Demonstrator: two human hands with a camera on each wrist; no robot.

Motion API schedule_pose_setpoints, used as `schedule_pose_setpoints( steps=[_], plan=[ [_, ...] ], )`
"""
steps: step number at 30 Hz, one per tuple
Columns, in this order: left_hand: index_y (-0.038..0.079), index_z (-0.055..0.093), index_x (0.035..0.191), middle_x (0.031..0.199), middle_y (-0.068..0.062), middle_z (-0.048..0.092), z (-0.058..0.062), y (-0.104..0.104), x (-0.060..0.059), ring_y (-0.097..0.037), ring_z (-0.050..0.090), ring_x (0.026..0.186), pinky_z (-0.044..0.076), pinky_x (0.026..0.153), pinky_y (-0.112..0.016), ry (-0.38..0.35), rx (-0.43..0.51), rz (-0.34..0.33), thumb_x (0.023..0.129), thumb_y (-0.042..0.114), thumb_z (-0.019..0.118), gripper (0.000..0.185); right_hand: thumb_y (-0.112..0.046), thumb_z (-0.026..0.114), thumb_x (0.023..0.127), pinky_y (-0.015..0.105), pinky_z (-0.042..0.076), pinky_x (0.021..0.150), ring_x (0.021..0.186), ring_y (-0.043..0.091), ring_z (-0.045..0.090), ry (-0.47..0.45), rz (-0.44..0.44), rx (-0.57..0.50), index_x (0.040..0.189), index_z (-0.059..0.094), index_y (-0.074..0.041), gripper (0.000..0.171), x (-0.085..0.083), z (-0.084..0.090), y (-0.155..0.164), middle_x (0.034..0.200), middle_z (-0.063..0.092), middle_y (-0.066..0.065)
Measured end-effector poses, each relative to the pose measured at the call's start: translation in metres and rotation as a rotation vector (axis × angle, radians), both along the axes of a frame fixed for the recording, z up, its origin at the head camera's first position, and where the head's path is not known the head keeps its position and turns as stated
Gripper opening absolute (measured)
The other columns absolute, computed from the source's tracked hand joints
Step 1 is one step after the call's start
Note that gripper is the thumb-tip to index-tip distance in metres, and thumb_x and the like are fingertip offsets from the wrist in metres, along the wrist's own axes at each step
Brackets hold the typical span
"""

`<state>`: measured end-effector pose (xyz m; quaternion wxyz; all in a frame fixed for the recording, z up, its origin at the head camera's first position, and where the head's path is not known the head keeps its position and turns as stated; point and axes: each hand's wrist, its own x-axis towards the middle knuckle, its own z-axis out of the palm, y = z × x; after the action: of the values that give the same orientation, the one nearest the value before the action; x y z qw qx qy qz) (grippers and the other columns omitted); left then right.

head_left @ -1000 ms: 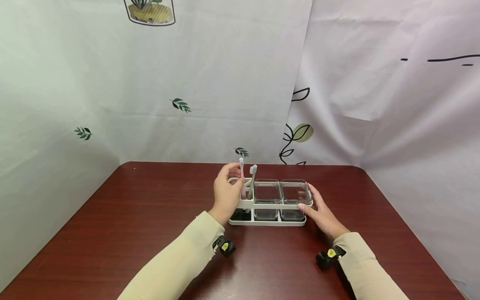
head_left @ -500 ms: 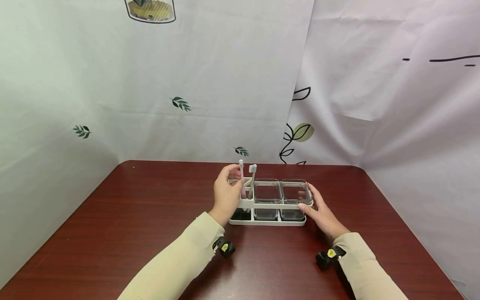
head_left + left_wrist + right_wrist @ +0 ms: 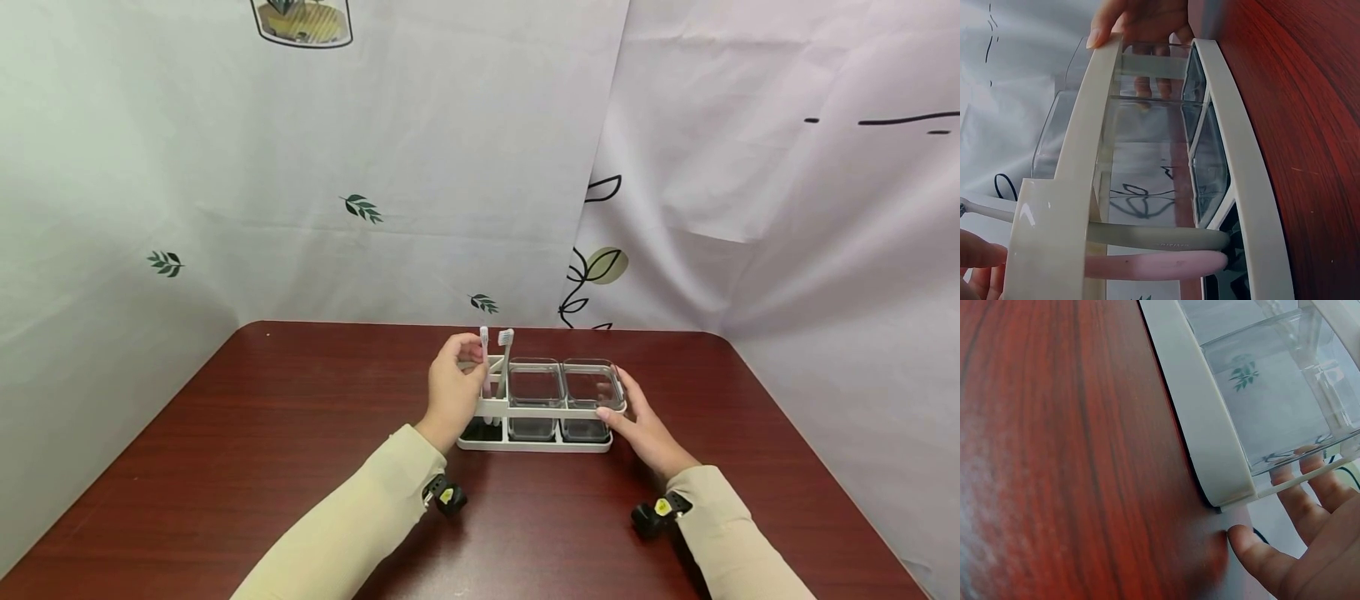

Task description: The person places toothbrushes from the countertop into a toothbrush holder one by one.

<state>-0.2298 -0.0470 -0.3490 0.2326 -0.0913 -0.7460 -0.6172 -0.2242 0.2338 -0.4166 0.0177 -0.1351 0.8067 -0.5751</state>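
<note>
Head view: white toothbrush rack [image 3: 534, 411] stands on the dark red tabletop [image 3: 262, 433], its long axis running left to right. Left compartment holds a pink toothbrush [image 3: 484, 360] and a grey toothbrush [image 3: 504, 360], both near upright, bristle heads up. Two clear square cups [image 3: 564, 390] fill the middle and right compartments. Left hand [image 3: 452, 392] has its fingers pinched round the pink toothbrush stem. Right hand [image 3: 647, 427] lies against the rack's right end, fingers straight. Judged status: both brushes appear seated; release of the pink one is outstanding.

Left wrist view: pink toothbrush [image 3: 1160, 265] and grey toothbrush [image 3: 1157, 236] handles lie side by side, butts on the rack [image 3: 1244, 187] base.

Right wrist view: right hand [image 3: 1307, 550] flat, fingers extended along the rack [image 3: 1200, 425] end and the cup wall.
</note>
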Motion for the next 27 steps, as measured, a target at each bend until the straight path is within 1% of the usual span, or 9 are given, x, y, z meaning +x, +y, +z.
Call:
schedule_pose_setpoints(
  steps=[8,15,22,27],
  plan=[
    [-0.004,0.059,0.101,0.091,-0.017,0.061,0.0007,-0.0011,-0.0017,-0.029,0.061,0.086,0.053,0.078,-0.039,-0.025,-0.040,-0.003,0.078,-0.016,0.061,0.026,-0.016,0.055,0.098,0.008,0.034,0.090,0.136,0.040,0.031,0.033,0.013,-0.032,0.155,0.006,-0.013,0.075,0.0012,0.0002,-0.0019,0.148,0.032,0.026],
    [-0.004,0.060,0.102,0.091,-0.016,0.061,0.0011,-0.0024,-0.0043,-0.028,0.061,0.087,0.053,0.079,-0.039,-0.040,-0.074,-0.010,0.078,-0.016,0.060,0.028,-0.016,0.055,0.098,0.007,0.034,0.090,0.136,0.040,0.031,0.030,0.012,-0.043,0.155,0.005,-0.013,0.076,0.0015,0.0010,-0.0020,0.148,0.031,0.026],
    [-0.005,0.059,0.104,0.092,-0.017,0.061,0.0015,-0.0028,-0.0044,-0.030,0.062,0.088,0.054,0.081,-0.039,-0.050,-0.066,-0.016,0.078,-0.016,0.059,0.028,-0.015,0.055,0.098,0.008,0.035,0.090,0.136,0.040,0.031,0.037,0.018,-0.047,0.155,0.005,-0.014,0.075,0.0014,0.0006,-0.0019,0.148,0.031,0.026],
    [-0.004,0.059,0.107,0.095,-0.017,0.062,0.0037,-0.0064,-0.0021,-0.029,0.062,0.091,0.054,0.081,-0.038,-0.075,-0.046,-0.029,0.078,-0.015,0.060,0.030,-0.015,0.055,0.098,0.008,0.035,0.090,0.136,0.040,0.031,0.041,0.018,-0.046,0.155,0.005,-0.014,0.075,0.0017,0.0008,-0.0024,0.148,0.031,0.025]
  ],
)
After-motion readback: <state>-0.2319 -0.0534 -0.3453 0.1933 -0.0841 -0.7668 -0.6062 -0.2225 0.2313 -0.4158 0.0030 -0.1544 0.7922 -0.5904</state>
